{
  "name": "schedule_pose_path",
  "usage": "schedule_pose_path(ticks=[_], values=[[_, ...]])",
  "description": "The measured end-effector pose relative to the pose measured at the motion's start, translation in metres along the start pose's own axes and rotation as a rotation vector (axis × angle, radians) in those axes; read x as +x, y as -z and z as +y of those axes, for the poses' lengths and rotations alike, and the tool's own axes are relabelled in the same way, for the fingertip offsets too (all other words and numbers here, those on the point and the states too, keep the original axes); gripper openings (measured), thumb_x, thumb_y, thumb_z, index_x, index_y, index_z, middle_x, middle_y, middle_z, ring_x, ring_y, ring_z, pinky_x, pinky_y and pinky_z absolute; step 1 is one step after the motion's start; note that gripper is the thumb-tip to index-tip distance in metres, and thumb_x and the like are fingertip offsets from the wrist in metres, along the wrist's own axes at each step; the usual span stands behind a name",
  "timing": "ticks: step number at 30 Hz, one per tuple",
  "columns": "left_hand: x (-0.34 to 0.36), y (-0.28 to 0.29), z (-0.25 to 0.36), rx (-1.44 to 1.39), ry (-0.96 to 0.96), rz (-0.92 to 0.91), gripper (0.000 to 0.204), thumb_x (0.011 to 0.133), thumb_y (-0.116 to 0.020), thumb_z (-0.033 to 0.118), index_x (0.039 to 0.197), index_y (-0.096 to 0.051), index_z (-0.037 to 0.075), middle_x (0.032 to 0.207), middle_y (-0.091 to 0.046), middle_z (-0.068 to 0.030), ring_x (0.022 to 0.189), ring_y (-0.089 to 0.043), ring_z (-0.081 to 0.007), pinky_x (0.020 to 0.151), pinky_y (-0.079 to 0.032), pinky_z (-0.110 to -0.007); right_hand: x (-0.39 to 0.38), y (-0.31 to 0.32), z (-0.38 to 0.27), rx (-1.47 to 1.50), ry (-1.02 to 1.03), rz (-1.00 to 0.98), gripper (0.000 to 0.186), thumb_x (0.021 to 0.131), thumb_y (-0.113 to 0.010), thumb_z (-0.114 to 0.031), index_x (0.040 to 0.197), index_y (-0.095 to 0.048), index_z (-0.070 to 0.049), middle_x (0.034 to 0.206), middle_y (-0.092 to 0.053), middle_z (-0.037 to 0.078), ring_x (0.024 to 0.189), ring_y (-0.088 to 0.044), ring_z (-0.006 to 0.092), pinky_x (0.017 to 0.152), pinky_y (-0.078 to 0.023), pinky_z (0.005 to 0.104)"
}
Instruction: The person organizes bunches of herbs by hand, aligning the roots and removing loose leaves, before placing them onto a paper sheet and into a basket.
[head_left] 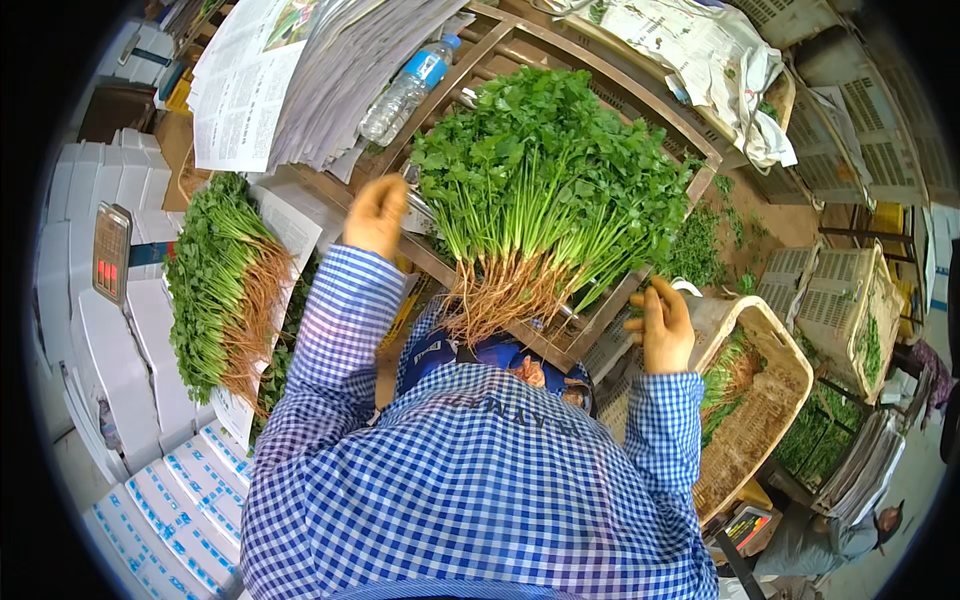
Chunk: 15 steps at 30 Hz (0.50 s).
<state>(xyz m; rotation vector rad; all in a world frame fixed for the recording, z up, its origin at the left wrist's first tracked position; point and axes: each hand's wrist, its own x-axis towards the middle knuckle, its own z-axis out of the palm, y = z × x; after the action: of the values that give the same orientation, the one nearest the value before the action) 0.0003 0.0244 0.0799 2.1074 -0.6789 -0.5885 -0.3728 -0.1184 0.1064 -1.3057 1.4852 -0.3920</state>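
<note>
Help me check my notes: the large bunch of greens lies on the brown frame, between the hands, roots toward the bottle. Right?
No: the head view shows the roots pointing toward the person, away from the bottle. The large bunch does lie on the brown frame, between the left hand and right hand.

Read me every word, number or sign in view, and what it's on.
Printed text described, not copied:
Newspaper stack: dense print, too small to read.
Plastic bottle: blue label, too small.
Digital display: red lit figures, blurred.
Checked smock: dark lettering across the chest, only partly legible.
White boxes: blue markings, too small.
Dark-labelled package, lower right: too small.
</note>
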Motion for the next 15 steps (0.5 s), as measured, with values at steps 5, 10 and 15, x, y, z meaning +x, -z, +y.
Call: schedule_pose_path(ticks=[5, 10, 15], values=[[0.001, -0.063, 0.045, -0.125, 0.313, -0.339, 0.059, 0.096, -0.061, 0.035, 0.141, -0.045, 0.001, 0.131, -0.058, -0.0191, 0.115, -0.059, -0.0273, 0.098, -0.050, -0.040, 0.051, -0.058, -0.022, -0.455, 0.193, 0.124, 0.056, 0.093, -0.065, -0.036, 0.131, -0.053, 0.003, 0.104, -0.072, 0.015, 0.086, -0.071, 0.0217, 0.073, -0.058, 0.0357], [0.023, -0.097, 0.042, -0.012, 0.243, -0.220, 0.067, 0.094, -0.065, 0.039, 0.141, -0.044, -0.003, 0.140, -0.052, -0.0218, 0.128, -0.051, -0.0318, 0.110, -0.038, -0.040, 0.067, -0.071, -0.025, -0.440, 0.273, 0.025, 0.056, 0.089, -0.070, -0.035, 0.128, -0.054, 0.002, 0.095, -0.071, 0.014, 0.081, -0.070, 0.0229, 0.073, -0.056, 0.0335], [0.016, -0.101, 0.031, -0.157, 0.198, -0.186, 0.081, 0.091, -0.066, 0.047, 0.144, -0.037, -0.007, 0.146, -0.043, -0.0269, 0.136, -0.043, -0.0334, 0.114, -0.034, -0.039, 0.059, -0.037, 0.014, -0.054, 0.191, -0.002, 0.052, 0.096, -0.063, -0.029, 0.133, -0.048, 0.006, 0.102, -0.071, 0.016, 0.073, -0.071, 0.0171, 0.066, -0.058, 0.0278]])
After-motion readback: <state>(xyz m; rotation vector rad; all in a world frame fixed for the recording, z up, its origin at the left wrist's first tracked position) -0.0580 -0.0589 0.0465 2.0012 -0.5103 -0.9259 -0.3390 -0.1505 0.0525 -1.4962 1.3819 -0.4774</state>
